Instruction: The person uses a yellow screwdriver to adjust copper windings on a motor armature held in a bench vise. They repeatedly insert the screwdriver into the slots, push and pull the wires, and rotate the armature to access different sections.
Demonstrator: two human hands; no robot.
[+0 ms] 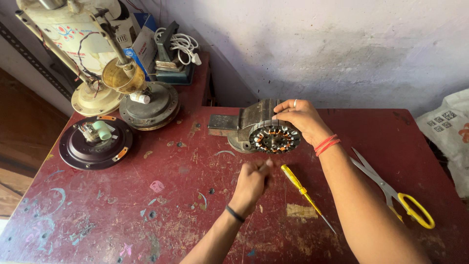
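Note:
My right hand (300,117) grips the top of a round motor stator (274,138) with copper windings, which sits in a grey bench vise (244,124) on the red table (185,195). My left hand (251,181) hovers below the stator with its fingers pinched together; a thin wire seems to be in them, too fine to make out. A yellow-handled screwdriver (300,188) lies on the table just right of my left hand.
Yellow-handled scissors (395,193) lie at the right. A dark round fan motor housing (95,143) sits at the left, with further fan motor parts (146,100), boxes and a white cable (183,46) behind. A white bag (447,127) is at the right edge.

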